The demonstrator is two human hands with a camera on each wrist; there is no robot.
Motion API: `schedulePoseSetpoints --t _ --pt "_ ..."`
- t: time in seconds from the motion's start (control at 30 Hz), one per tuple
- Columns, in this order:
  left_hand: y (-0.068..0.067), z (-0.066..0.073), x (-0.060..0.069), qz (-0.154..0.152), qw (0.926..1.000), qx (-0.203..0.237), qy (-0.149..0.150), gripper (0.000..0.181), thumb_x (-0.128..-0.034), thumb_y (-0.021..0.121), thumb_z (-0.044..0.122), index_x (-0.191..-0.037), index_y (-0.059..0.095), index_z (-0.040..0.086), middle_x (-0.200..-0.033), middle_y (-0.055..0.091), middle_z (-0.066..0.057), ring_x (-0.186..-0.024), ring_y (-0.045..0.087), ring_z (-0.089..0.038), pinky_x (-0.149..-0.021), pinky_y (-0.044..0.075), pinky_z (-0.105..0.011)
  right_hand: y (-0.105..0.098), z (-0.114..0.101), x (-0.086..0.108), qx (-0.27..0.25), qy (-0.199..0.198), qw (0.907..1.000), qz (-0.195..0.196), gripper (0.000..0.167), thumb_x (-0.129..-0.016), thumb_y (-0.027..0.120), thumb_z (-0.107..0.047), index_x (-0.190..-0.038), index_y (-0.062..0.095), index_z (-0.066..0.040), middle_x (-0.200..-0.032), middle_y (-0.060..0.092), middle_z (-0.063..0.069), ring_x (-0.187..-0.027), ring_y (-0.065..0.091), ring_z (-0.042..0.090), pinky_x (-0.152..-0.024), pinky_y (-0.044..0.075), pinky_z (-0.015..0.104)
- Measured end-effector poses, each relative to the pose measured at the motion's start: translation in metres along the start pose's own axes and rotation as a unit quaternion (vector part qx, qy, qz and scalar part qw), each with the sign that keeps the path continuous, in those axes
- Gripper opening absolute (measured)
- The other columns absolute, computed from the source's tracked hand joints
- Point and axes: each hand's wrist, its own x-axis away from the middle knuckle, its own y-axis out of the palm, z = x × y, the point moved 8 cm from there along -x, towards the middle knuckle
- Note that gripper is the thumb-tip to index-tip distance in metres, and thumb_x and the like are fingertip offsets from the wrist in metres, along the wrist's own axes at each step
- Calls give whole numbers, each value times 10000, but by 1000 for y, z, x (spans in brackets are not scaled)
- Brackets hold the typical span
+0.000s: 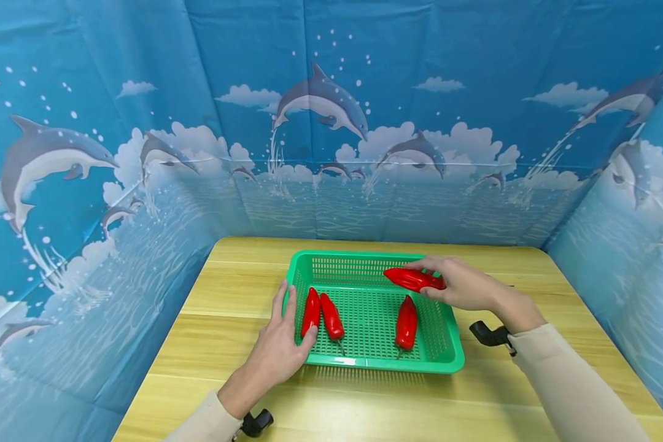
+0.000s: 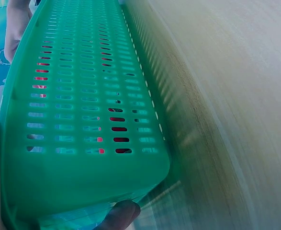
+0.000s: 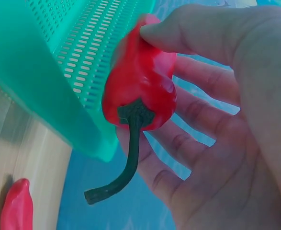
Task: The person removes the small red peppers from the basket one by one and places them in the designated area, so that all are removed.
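A green perforated basket (image 1: 381, 366) (image 2: 83, 177) (image 3: 59, 105) holds two red peppers (image 1: 311, 312) (image 1: 332, 316) at its left and another red pepper (image 1: 406, 324) toward its right. My left hand (image 1: 279, 350) (image 2: 121, 215) grips the basket's near left corner, thumb over the rim, fingers outside. My right hand (image 1: 464, 285) (image 3: 226, 115) pinches a fourth red pepper (image 1: 411, 279) (image 3: 140, 86) between thumb and fingers, above the basket's far right part. Its tip points left in the head view; its curved green stem faces the right wrist camera.
The basket stands on a light wooden table (image 1: 226, 294). Another red pepper (image 3: 16, 206) lies on the table outside the basket in the right wrist view; my right hand largely hides that place in the head view. A blue dolphin-print curtain (image 1: 320, 184) surrounds the table's back and sides.
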Motion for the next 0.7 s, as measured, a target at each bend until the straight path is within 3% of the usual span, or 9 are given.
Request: schedulePoseSetpoints --t 0.17,0.4,0.7 --pt "0 1 1 -5 10000 -17 -10 990 -1141 671 419 -1880 115 65 -1996 -19 -62 -472 486 -135 -564 474 -301 -4 5 5 29 20 10000 89 581 -1108 808 -178 -1655 640 -83 -1455 766 129 -1156 709 224 -889 600 388" --pt "0 1 1 -24 10000 -9 -5 993 -1140 671 420 -1879 114 59 -1996 -19 -66 -474 485 -131 -506 478 -290 -7 14 10 29 134 9998 136 582 -1096 820 -161 -1646 649 -75 -1404 774 123 -1111 704 204 -826 574 335" --pt "-1 3 2 -71 9999 -74 -47 988 -1145 658 434 -1878 114 58 -1996 -17 -73 -478 497 -139 -649 497 -345 -11 22 18 45 137 9996 224 576 -1086 828 -135 -1633 663 -69 -1410 776 151 -1137 727 244 -831 583 337"
